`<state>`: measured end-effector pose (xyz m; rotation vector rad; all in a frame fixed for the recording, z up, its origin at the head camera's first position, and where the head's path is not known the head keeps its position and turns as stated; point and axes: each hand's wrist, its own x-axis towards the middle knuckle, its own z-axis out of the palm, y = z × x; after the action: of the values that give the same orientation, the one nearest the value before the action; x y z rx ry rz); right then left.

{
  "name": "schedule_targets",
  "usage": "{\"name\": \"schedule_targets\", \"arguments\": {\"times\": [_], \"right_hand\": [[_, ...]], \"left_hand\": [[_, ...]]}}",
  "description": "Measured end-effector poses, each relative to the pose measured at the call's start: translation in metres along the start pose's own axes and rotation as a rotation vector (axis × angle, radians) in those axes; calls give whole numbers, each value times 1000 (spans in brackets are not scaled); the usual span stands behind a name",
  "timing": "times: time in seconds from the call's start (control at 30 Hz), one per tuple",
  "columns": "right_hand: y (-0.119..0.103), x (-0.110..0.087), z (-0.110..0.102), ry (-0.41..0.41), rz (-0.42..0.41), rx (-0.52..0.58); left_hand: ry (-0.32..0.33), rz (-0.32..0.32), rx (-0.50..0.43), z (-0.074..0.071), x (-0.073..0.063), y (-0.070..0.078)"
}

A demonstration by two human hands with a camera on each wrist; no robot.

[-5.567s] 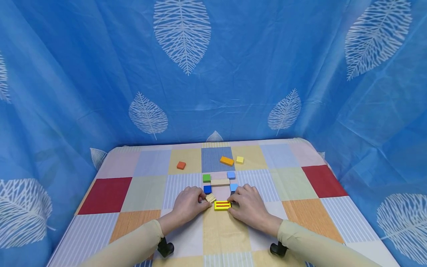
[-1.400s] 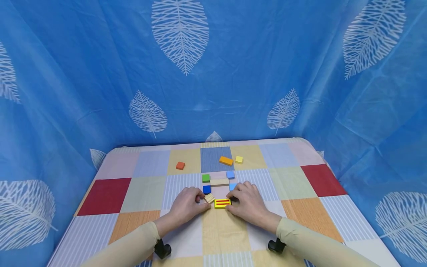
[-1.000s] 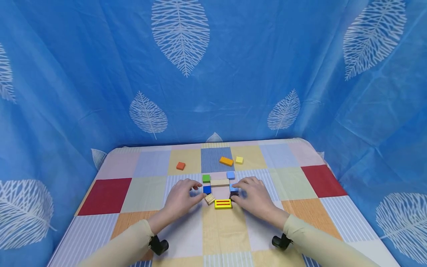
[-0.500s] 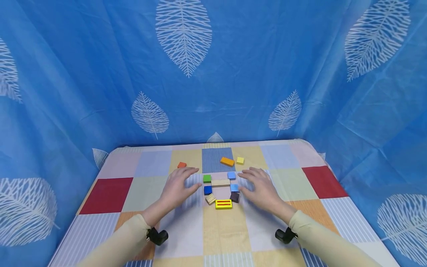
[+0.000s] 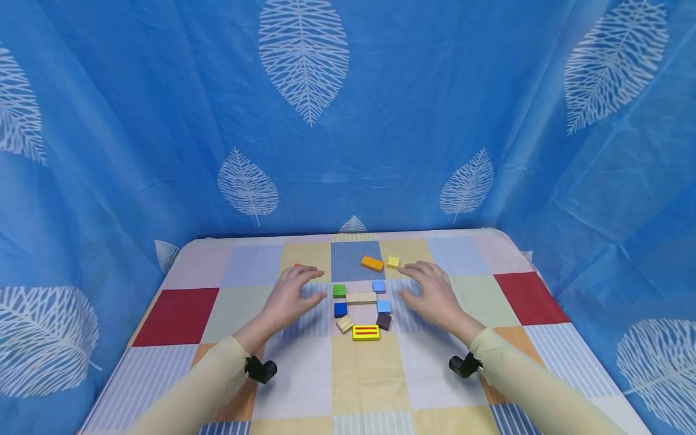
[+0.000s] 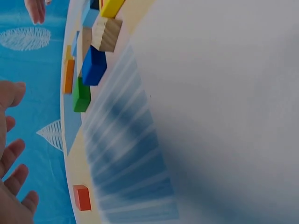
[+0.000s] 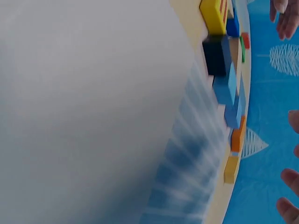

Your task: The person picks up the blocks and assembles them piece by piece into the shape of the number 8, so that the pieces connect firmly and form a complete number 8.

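Both hands hold nothing. On the left of a ring of toy blocks, my left hand (image 5: 287, 298) is raised with fingers spread; my right hand (image 5: 432, 294) mirrors it on the right. The ring has a green block (image 5: 339, 291), a dark blue block (image 6: 94, 65) and a natural wood block (image 6: 107, 34) down its left side. Two light blue blocks (image 5: 383, 307) and a black block (image 7: 217, 54) line its right side. A long beige block (image 5: 361, 298) lies across inside, and a yellow block with red stripes (image 5: 366, 333) forms the near end.
Behind the ring lie an orange block (image 5: 372, 263) and a small yellow block (image 5: 394, 262), the latter near the right fingertips. A red block (image 6: 82, 198) is mostly hidden behind the left hand in the head view. A patchwork cloth (image 5: 370, 374) covers the table; blue curtains (image 5: 380, 121) surround it.
Both hands have let go of the wood block and the striped yellow block, moved apart and back, and risen with fingers spreading. The black block has come into full view. The blocks stay in place.
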<state>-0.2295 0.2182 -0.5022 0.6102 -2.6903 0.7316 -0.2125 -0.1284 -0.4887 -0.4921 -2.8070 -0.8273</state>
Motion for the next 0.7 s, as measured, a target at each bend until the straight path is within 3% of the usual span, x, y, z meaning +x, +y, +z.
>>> {"name": "schedule_targets", "arguments": {"times": [0.23, 0.7], "right_hand": [[13, 9, 4, -8, 54, -37], [20, 21, 11, -76, 154, -85]], "left_hand": [[-45, -48, -6, 8, 8, -4], [-108, -80, -4, 24, 19, -10]]}}
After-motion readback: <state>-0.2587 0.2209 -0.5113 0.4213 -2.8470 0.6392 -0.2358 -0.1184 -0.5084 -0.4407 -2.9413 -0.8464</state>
